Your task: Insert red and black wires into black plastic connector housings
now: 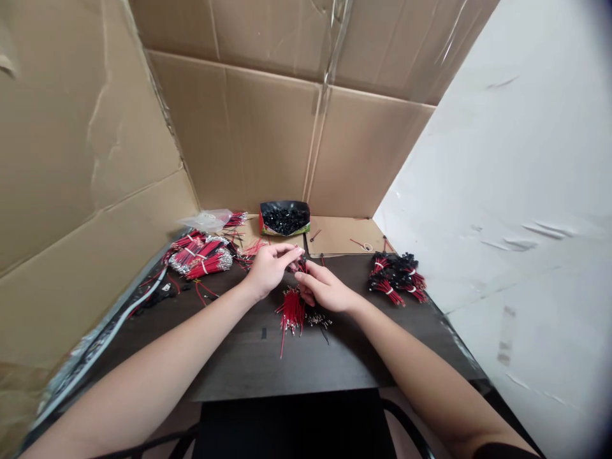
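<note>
At frame centre, my left hand (pixel 268 271) and right hand (pixel 327 289) pinch black connectors (pixel 301 262), fingertips together; red wires (pixel 291 312) lie just below.

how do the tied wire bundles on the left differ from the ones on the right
The left bundles have silvery ends showing, while the right bundles have black pieces clustered at one end. The left bundles look thicker; the right bundles look slimmer. Both contain red wires bound with white ties.

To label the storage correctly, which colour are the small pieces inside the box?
The small pieces are black, as the head view shows.
</note>
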The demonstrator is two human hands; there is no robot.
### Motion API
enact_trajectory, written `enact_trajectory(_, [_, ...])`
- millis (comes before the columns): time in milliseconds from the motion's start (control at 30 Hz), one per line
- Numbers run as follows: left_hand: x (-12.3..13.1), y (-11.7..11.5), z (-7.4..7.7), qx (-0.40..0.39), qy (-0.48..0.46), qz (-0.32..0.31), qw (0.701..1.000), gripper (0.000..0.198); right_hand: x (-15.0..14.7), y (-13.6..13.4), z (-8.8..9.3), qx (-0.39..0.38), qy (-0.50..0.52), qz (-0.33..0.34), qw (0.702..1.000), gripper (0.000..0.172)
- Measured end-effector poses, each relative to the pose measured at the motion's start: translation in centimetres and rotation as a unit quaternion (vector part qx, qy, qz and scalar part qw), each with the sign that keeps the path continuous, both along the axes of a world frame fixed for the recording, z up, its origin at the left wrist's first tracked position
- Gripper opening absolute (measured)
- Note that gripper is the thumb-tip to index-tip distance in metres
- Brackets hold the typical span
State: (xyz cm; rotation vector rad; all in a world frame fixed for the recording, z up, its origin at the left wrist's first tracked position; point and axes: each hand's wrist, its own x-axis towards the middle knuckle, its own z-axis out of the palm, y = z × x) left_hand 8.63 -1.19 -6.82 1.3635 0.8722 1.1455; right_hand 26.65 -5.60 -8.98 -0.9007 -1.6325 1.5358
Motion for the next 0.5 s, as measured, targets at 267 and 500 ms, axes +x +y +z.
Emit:
enact_trajectory(267, [-0.2, 0.2, 0.1, -0.016, -0.036, 0.025, 0.999, 0.03, -0.8, -0.1, 0.4, -0.126, 0.072, 0.011, 0.989, 0.059])
enact_trajectory(500, [-0.3, 0.4, 0.3, -0.009, -0.054, 0.038, 0.998, 0.034, -0.6, -0.2, 0.9, -0.129, 0.078, -0.014, 0.989, 0.058])
